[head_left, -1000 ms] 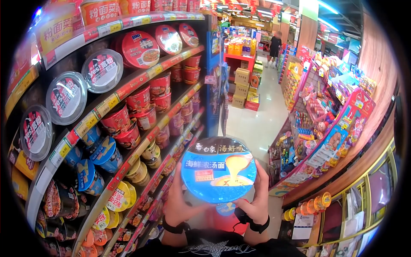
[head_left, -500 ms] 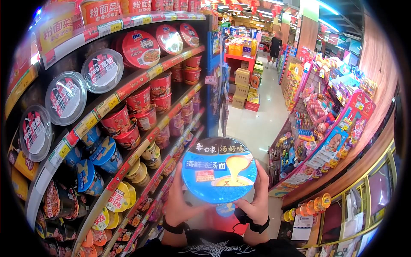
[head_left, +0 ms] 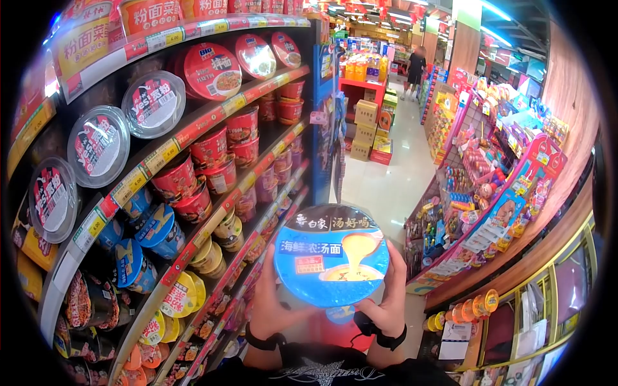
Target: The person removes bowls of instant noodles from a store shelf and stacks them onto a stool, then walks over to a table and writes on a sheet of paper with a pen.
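Observation:
A blue and black instant noodle bowl point(head_left: 330, 257) is held up in front of my chest, its printed lid facing me. My left hand point(head_left: 273, 302) grips its left side and my right hand point(head_left: 385, 305) its right side, thumbs toward the lower edge. The bowl hides most of the fingers. Below it, partly covered, show another round blue lid point(head_left: 340, 314) and something red point(head_left: 341, 334). Each wrist wears a black band. Matching blue noodle bowls point(head_left: 159, 230) stand on the shelf to the left.
Shelves of noodle cups point(head_left: 212, 71) curve along my left. On the right is a rack of small hanging goods point(head_left: 479, 186). The tiled aisle point(head_left: 373, 183) runs ahead, past stacked cartons point(head_left: 365, 125), to a person in dark clothes point(head_left: 415, 69).
The bowl and both hands have shifted very slightly right and down. The grip looks the same. The distant person's position has changed little.

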The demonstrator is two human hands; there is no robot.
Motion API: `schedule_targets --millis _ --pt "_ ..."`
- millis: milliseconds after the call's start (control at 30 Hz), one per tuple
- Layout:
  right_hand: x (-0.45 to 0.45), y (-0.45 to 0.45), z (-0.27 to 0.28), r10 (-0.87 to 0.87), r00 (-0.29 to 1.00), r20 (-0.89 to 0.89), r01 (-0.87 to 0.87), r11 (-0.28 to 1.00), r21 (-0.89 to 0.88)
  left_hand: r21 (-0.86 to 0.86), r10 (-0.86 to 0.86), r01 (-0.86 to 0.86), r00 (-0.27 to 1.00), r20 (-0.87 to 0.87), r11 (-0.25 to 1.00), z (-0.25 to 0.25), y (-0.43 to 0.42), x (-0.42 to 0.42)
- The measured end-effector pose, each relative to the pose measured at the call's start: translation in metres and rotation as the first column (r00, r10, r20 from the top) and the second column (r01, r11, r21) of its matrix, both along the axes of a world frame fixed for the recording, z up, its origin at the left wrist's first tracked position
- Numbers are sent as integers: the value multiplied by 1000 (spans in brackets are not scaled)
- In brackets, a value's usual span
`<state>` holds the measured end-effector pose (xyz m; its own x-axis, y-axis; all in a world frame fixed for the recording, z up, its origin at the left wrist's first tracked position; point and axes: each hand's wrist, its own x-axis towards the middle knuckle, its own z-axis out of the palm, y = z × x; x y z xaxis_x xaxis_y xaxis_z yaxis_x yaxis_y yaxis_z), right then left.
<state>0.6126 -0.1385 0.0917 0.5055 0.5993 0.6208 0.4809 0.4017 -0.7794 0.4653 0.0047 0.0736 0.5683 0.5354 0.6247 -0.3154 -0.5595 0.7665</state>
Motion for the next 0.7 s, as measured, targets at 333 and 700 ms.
schedule_targets --millis 333,700 --pt "-1 -1 -1 -16 1000 11 16 1000 -7 -16 -56 56 998 -28 998 -9 4 -1" --pt "-2 -3 0 -15 1000 16 15 1000 13 5 11 -11 1000 20 1000 0 0 1"
